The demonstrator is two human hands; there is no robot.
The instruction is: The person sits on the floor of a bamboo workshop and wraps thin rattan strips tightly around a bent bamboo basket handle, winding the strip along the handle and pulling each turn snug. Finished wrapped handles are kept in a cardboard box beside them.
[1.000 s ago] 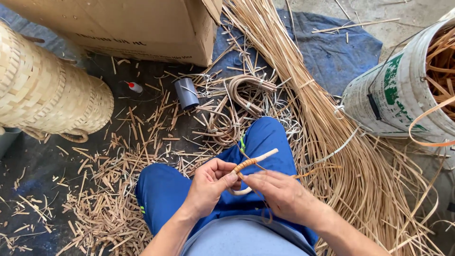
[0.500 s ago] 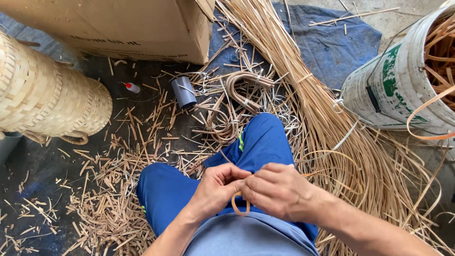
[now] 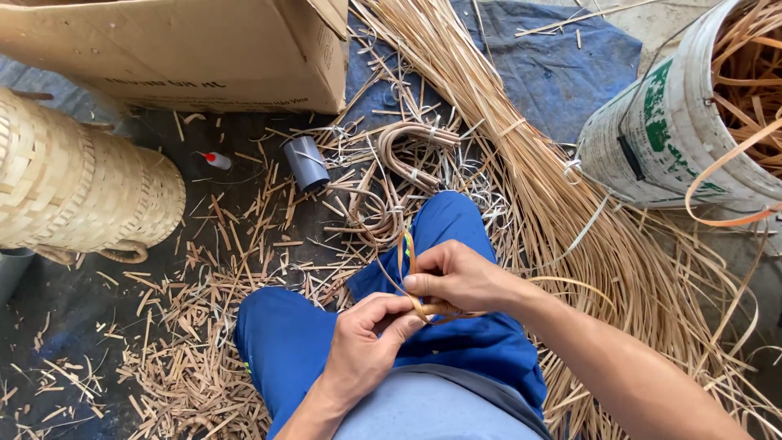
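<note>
My left hand [image 3: 366,346] and right hand [image 3: 458,277] are together over my lap, low in the middle of the frame, both clamped on a curved rattan piece [image 3: 432,310]. My left thumb and fingers pinch it from below; my right fingers close on it from above. A thin strip [image 3: 410,259] runs up from the piece past my right fingers. Under my hands are my blue trousers [image 3: 456,342], knees pointing up the frame.

Around my legs the floor [image 3: 65,326] is littered with offcuts [image 3: 195,326], thickest at the lower left. Just above my right knee lie bent handles [image 3: 411,151], U-shaped and bound with pale ties. Left of them a short grey tube [image 3: 306,161] lies on its side, and further left a small bottle [image 3: 215,160] with a red tip.

To the right a long bundle [image 3: 521,163] of cane fans from the top centre down to the lower right, lying partly on a blue cloth [image 3: 562,73]. At the left edge a woven basket [image 3: 81,187] lies on its side. At the upper right a white and green bucket [image 3: 660,138] holds coiled strips. Across the top left stands a cardboard box [image 3: 179,49].
</note>
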